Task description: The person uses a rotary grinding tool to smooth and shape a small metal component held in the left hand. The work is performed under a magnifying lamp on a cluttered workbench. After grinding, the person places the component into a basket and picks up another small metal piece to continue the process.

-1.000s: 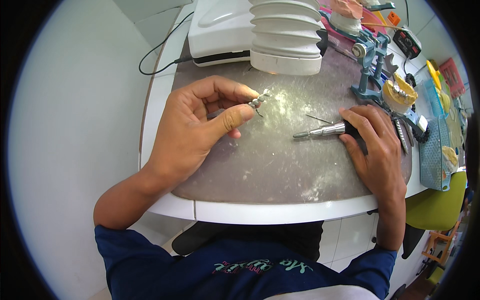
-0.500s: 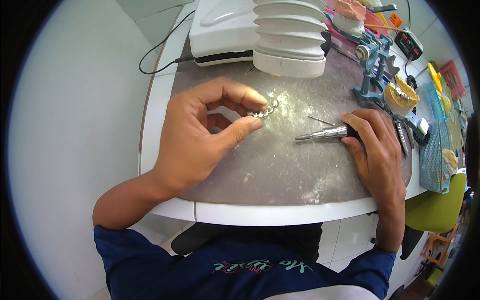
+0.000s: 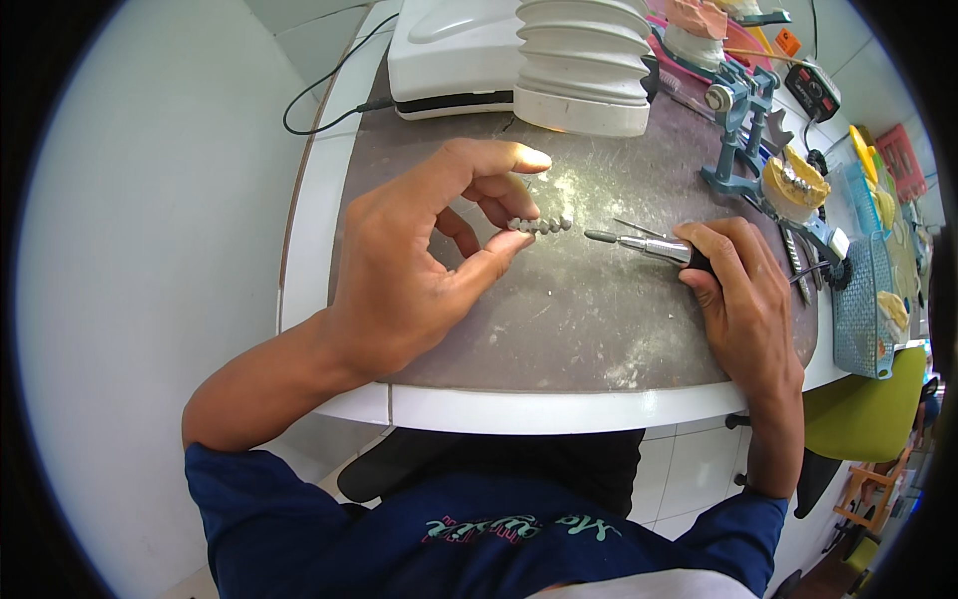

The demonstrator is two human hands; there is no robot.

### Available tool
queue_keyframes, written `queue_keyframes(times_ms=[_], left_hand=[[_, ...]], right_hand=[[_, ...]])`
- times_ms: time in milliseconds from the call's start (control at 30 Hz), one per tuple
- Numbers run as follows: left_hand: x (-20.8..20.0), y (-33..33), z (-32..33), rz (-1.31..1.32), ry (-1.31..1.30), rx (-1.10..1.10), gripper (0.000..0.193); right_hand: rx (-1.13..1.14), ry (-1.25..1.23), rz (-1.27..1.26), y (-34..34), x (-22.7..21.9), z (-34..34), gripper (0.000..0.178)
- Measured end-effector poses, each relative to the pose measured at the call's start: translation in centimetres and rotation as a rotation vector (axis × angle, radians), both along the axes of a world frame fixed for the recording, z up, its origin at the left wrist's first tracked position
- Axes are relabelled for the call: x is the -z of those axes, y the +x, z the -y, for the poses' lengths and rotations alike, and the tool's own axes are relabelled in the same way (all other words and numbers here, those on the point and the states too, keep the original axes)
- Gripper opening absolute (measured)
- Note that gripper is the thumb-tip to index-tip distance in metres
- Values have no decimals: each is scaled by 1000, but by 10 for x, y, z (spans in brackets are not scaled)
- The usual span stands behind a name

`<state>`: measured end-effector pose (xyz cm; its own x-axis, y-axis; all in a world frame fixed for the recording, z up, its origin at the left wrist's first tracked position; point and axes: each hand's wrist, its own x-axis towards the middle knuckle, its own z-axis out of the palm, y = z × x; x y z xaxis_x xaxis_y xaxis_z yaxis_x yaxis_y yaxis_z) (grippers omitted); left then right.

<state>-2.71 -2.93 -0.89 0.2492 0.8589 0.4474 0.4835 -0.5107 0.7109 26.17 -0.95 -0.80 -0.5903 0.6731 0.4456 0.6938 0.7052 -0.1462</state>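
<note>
Between thumb and fingertips, my left hand (image 3: 419, 240) pinches one end of a grey metal dental bridge (image 3: 547, 226), a short row of joined tooth shapes. Its index finger is lifted off the piece. My right hand (image 3: 738, 285) is wrapped round a dental handpiece (image 3: 654, 246) with a silver nose and a dark grip. The handpiece's dull grey pointed bit (image 3: 601, 237) faces the bridge's free end, a small gap apart. A thin metal rod (image 3: 636, 227) lies on the dusty mat just beyond the handpiece.
A white ribbed hose hood (image 3: 584, 70) from a white machine (image 3: 454, 60) hangs over the brown mat (image 3: 479, 354). To the right stand a blue-grey articulator (image 3: 738, 130), a yellow plaster dental model (image 3: 795, 188) with metal teeth and a blue basket (image 3: 860, 309). A green chair (image 3: 863, 399) is beyond.
My left hand has turned the bridge to lie nearly level, and its index finger has lifted away. The handpiece has tilted, its bit now higher and nearer the bridge.
</note>
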Motion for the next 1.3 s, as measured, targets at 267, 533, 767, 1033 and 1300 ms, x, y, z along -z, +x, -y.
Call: queue_keyframes(times_ms=[267, 533, 767, 1033, 1300], left_hand=[[4, -1, -3, -6, 46, 27, 54], [3, -1, -2, -21, 53, 17, 57], [4, 1, -2, -27, 68, -6, 55], [2, 2, -1, -258, 166, -97, 44], [-6, 68, 29, -87, 122, 525, 32]], right_hand=[[8, -2, 20, 0, 0, -1, 32], [-9, -3, 26, 0, 0, -3, 32], [-2, -7, 12, 2, -1, 0, 32], [98, 138, -225, 14, -17, 13, 31], [119, -50, -610, 61, -65, 66, 40]])
